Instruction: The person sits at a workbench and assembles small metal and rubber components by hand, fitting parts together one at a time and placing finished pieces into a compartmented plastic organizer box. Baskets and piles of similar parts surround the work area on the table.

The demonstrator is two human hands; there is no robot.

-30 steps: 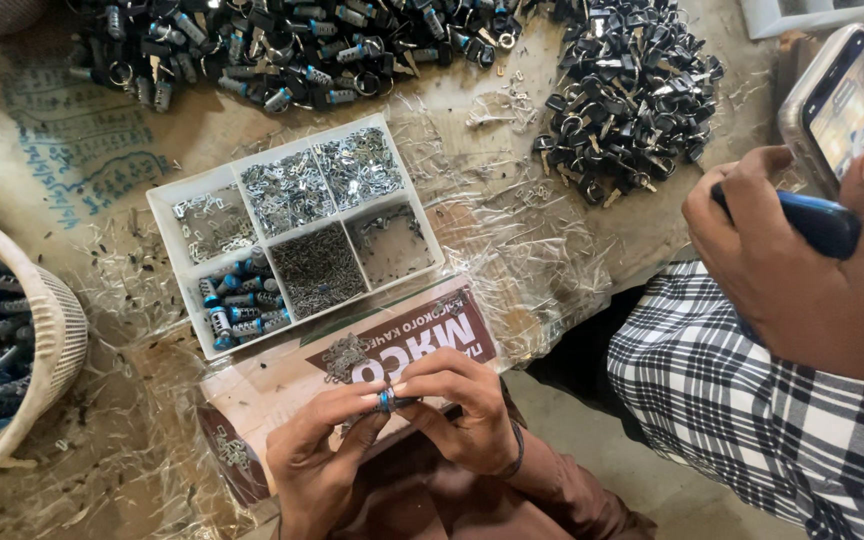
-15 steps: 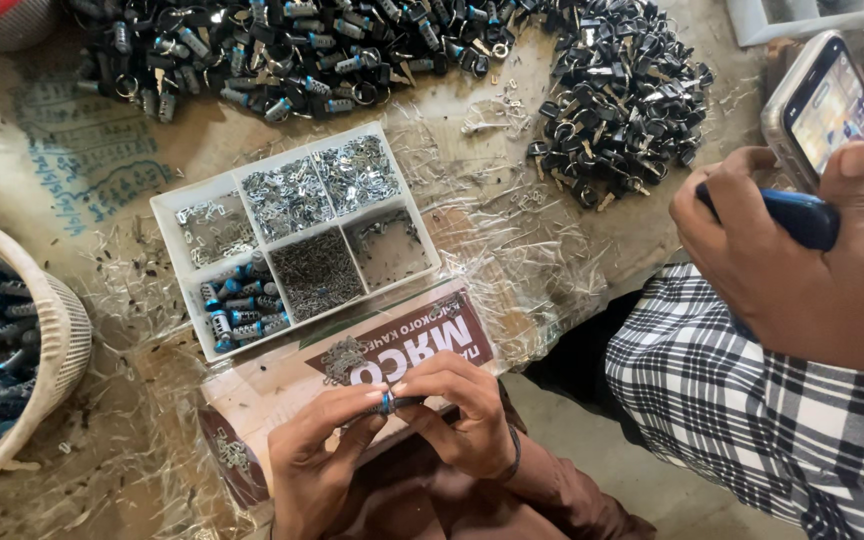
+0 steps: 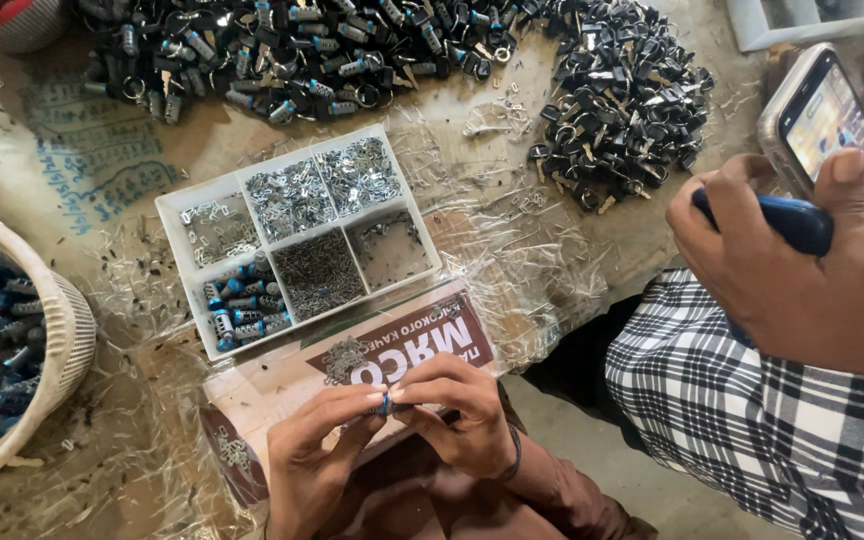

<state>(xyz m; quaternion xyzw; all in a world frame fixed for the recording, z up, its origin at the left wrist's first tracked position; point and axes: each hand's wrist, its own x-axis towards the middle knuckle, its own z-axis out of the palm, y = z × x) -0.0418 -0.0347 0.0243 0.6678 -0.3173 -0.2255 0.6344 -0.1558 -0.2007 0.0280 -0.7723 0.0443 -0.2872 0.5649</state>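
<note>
**Ana:** Head view, looking straight down: both hands meet over the cardboard box point(image 3: 282, 385). The left hand point(image 3: 317, 455) and the right hand point(image 3: 462, 410) each pinch the same small blue cylinder point(image 3: 384, 404) between thumb and fingertips, so both are closed on it, not loose.

**Ben:** Where does that piece sit compared with the stock?

**Ana:** It is held just above the box, near the front edge of the white divided tray point(image 3: 297, 235). The tray has 5 compartments that I can make out: bright metal clips at the back, fine dark bits in the middle front, and more blue cylinders point(image 3: 237, 305) at the front left.

**Ben:** How would you judge the grip?

**Ana:** I think it is sound. Holding with the fingertips of 2 hands keeps such a tiny part steady. I would keep it low over the box, so that a dropped piece lands there and not in the crinkled plastic sheet point(image 3: 512, 225). Whether anything is being pressed into the cylinder is too small to tell.

**Ben:** And the surroundings?

**Ana:** A woven basket point(image 3: 62, 340) of blue parts stands at the left, and a pile of dark keys point(image 3: 627, 100) lies at the back right. A second person in a checked sleeve point(image 3: 742, 400) holds a phone point(image 3: 827, 125), well apart from the work.
</note>
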